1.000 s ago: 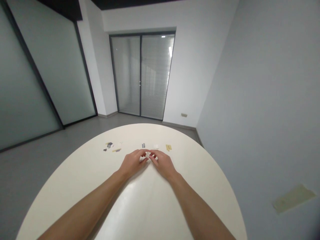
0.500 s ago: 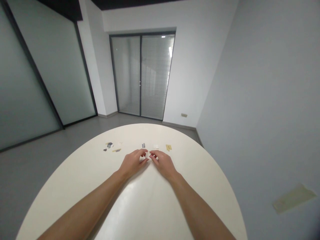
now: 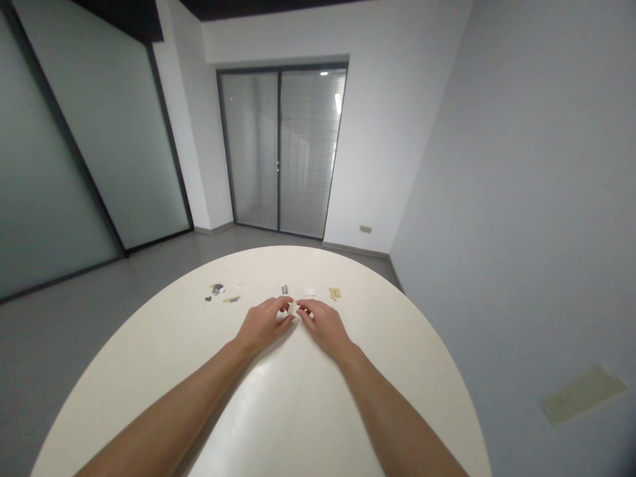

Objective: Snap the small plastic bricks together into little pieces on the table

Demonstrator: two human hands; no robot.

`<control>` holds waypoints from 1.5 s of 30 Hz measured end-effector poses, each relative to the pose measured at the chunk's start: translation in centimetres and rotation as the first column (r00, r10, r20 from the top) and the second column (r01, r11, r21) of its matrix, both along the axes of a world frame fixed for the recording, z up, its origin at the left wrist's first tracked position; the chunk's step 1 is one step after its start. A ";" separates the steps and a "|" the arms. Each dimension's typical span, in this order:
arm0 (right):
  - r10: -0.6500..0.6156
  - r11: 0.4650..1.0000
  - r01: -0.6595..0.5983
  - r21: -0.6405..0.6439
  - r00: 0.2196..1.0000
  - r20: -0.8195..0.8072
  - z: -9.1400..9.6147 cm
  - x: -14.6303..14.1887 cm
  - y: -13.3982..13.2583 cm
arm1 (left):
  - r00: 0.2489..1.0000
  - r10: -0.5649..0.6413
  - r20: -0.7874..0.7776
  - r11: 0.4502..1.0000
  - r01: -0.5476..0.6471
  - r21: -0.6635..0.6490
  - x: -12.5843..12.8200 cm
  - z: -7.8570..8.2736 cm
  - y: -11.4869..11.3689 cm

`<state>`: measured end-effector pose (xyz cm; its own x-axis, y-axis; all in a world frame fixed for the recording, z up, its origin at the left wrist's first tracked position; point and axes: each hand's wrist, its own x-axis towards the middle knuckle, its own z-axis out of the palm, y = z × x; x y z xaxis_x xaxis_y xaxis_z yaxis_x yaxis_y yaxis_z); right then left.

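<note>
My left hand [image 3: 262, 324] and my right hand [image 3: 324, 325] meet fingertip to fingertip over the round white table [image 3: 149, 371]. Both hands pinch a small white piece [image 3: 294, 308] held between them, fingers curled. Just beyond the fingertips lie a small grey piece [image 3: 285, 289], a white piece [image 3: 311, 291] and a tan piece [image 3: 334, 293].
A cluster of small dark, white and tan pieces [image 3: 222, 292] lies on the table's far left. The table's far edge curves just behind the pieces. Past it are grey floor, glass partitions and a glass double door [image 3: 283, 149]. A wall stands close on the right.
</note>
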<state>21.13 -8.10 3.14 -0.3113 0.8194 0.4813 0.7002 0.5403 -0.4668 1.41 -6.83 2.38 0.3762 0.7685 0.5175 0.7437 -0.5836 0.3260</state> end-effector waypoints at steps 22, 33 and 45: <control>0.010 1.000 -0.011 0.017 1.000 0.010 -0.2 0.1 0.1 | 1.000 -0.027 -0.001 0.999 0.027 0.034 0.0 0.0 0.0; 0.023 1.000 -0.023 0.000 1.000 0.015 0.2 0.0 -0.1 | 0.999 -0.015 -0.039 0.999 0.016 0.029 0.0 0.2 -0.1; 0.015 1.000 -0.015 0.017 1.000 0.024 -0.2 0.0 0.0 | 0.999 -0.007 -0.039 0.997 0.010 0.076 0.0 -0.1 0.2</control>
<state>21.14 -8.10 2.93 -0.3352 0.8061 0.4877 0.7031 0.5586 -0.4401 1.45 -6.61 2.32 0.4034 0.7238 0.5598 0.7495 -0.6123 0.2516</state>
